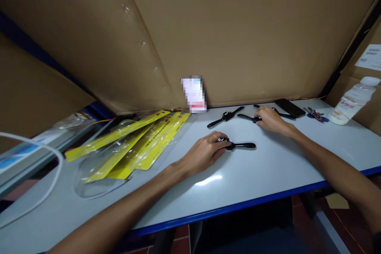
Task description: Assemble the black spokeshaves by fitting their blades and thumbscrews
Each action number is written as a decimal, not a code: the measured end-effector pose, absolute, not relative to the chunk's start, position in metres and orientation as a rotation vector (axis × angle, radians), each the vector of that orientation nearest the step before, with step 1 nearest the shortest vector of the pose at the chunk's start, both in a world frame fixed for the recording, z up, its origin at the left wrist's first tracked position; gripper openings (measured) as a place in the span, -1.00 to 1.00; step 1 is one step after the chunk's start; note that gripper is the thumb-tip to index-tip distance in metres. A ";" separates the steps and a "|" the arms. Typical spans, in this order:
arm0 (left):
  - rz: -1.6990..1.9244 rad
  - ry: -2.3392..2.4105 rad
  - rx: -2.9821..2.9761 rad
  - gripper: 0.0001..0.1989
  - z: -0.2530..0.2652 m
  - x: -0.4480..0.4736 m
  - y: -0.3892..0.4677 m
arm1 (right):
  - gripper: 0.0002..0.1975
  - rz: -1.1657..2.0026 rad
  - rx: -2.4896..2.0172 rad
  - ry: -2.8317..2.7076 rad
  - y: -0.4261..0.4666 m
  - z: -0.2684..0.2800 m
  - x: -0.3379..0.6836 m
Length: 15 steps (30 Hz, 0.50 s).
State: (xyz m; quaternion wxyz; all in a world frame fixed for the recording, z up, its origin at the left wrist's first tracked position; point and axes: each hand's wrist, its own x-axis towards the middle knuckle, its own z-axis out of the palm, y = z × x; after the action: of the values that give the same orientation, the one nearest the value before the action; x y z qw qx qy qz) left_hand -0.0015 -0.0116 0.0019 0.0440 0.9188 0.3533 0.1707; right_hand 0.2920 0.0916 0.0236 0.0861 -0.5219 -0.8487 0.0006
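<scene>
My left hand is closed around the middle of a black spokeshave, which lies on the table with one handle sticking out to the right. Further back, my right hand has its fingers round the body of a second black spokeshave; its left handle shows. Between the hands and the back wall rests another spokeshave, untouched and lying at a slant. One more spokeshave is partly hidden behind my right hand.
Yellow cards in clear plastic packs lie fanned out at the left, near a white cable. A lit phone leans on the cardboard wall. At the right are a dark phone, keys and a milky bottle.
</scene>
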 end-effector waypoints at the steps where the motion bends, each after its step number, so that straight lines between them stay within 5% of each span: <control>1: 0.526 1.068 2.806 -0.69 0.002 -0.002 -0.012 | -0.75 -0.015 -1.568 -2.524 0.091 0.024 0.292; 5: 0.554 1.056 2.771 -0.72 0.000 -0.005 -0.012 | -0.62 -0.077 -1.589 -2.492 0.088 0.024 0.289; 15: 0.555 0.915 2.732 -0.65 0.002 0.034 -0.030 | -0.73 -0.143 -1.605 -2.531 0.091 0.023 0.290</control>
State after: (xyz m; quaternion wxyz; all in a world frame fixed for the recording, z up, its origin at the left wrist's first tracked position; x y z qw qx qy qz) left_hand 0.0341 -0.0302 0.0024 0.1035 0.9261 0.3100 0.1883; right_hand 0.2903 0.0906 0.0227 0.0706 -0.5335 -0.8415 -0.0475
